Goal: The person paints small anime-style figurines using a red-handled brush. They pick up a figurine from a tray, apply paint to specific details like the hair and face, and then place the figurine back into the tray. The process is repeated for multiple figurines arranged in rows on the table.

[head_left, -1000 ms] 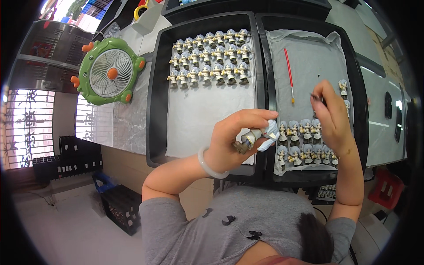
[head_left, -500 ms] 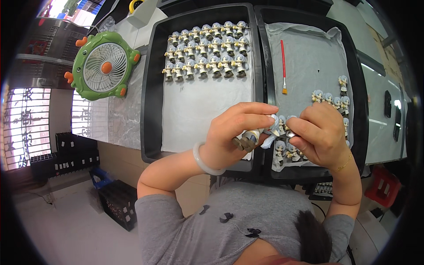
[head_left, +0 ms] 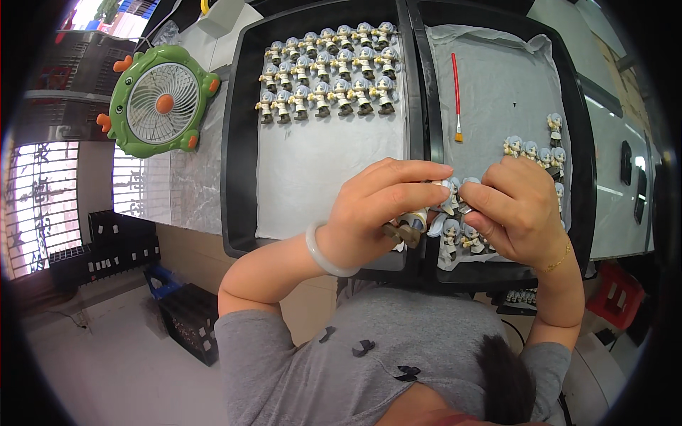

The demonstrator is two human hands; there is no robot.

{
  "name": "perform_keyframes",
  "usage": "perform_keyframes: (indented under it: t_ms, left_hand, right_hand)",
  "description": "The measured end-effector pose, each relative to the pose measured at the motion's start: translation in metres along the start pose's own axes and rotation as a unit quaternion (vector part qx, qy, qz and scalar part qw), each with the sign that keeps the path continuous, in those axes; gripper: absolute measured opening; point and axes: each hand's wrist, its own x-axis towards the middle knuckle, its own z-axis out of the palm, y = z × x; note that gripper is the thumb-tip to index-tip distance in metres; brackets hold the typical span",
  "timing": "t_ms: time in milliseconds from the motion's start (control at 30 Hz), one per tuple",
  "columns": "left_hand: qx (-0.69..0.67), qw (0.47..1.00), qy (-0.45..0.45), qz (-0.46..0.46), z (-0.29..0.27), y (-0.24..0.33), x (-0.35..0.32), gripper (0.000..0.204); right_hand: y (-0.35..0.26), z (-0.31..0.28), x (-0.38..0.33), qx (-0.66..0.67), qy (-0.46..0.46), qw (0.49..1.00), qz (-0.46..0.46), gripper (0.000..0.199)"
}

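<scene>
Right at the join of the two black trays, both hands meet over one small figurine [head_left: 450, 197]: the left hand [head_left: 376, 213] has its fingers stretched flat toward it, fingertips touching its pale head, and the right hand [head_left: 515, 213] closes thumb and forefinger on it from the other side. So the figurine is pinched between the two hands, held just above the near end of the right tray [head_left: 579, 142]. Tucked under the left palm are more small pieces [head_left: 406, 228] — brownish, partly hidden, so I cannot tell exactly what they are. A pale bangle [head_left: 323, 255] sits on the left wrist and a thin gold chain [head_left: 556, 260] on the right.

Below the hands, on the right tray's grey liner, stand a few more grey-haired figurines [head_left: 455, 238]; another short row [head_left: 533, 149] stands just beyond the right hand. Farther up that liner lies a red-handled brush [head_left: 456, 92]. The left tray [head_left: 238, 142] carries three neat rows of figurines [head_left: 327, 71] at its far end. Left of that tray sits a green desk fan [head_left: 158, 101] with orange trim.
</scene>
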Motion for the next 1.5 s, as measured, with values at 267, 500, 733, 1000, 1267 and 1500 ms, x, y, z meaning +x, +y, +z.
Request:
perform_keyframes:
  t_ms: [267, 500, 733, 1000, 1267, 1500]
  left_hand:
    - [0.064, 0.997, -0.013, 0.048, -0.001, -0.001, 0.001, 0.034]
    - [0.025, 0.999, -0.007, -0.018, -0.001, 0.001, 0.002, 0.035]
    - [-0.142, 0.974, 0.046, -0.169, 0.004, -0.006, -0.001, 0.031]
    - [-0.335, 0.874, 0.109, -0.336, 0.003, -0.011, 0.006, 0.028]
    - [-0.389, 0.818, 0.117, -0.408, 0.003, -0.009, 0.006, 0.026]
    - [-0.398, 0.8, 0.117, -0.433, 0.002, -0.012, 0.005, 0.027]
  right_hand:
    - [0.001, -0.001, -0.001, 0.006, -0.032, 0.999, 0.014, 0.019]
    - [0.0, 0.001, 0.001, -0.002, -0.011, 1.0, 0.021, 0.018]
    - [0.013, 0.001, 0.003, 0.088, -0.001, 0.994, 0.06, 0.015]
    - [0.034, 0.007, 0.0, 0.155, 0.004, 0.963, 0.222, 0.022]
    - [0.031, 0.01, -0.002, 0.158, -0.019, 0.96, 0.231, 0.024]
    - [0.032, 0.012, -0.001, 0.167, -0.008, 0.955, 0.245, 0.023]
